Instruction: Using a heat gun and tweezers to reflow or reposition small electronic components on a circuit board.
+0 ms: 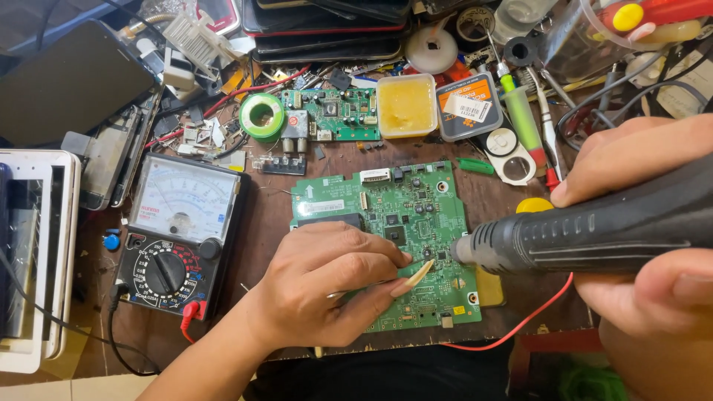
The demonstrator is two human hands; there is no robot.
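- The right hand (646, 223) is clenched around a black hot-air wand (594, 236), thumb on top and fingers below; the hand's outer part is cut off by the frame edge at 3 o'clock.
- The wand lies nearly level, its metal nozzle (462, 249) pointing toward 9 o'clock, over the right half of the green circuit board (401, 215). Whether the nozzle touches the board cannot be told.
- The left hand (327, 286) rests on the board's lower left part, pinching tweezers (371, 286); only a thin metal stretch shows, the tips hidden behind the thumb and its long nail.
- That thumbnail ends just beside the nozzle, at its 8 o'clock.
- The board lies flat on the brown surface (267, 215), near the front edge; the hand covers its lower left corner.
- At 9 o'clock from the board sits an analogue multimeter (178, 238), with a red lead plugged in low.
- At 12 o'clock lie a smaller green board (338, 111), a green solder spool (261, 116) and a square tub of yellow paste (405, 104).
- At 1 o'clock lie a green syringe (520, 111) and a loose heap of tools, hard to tell apart.
- A red wire (535, 315) curves under the wand; its ends are hidden.
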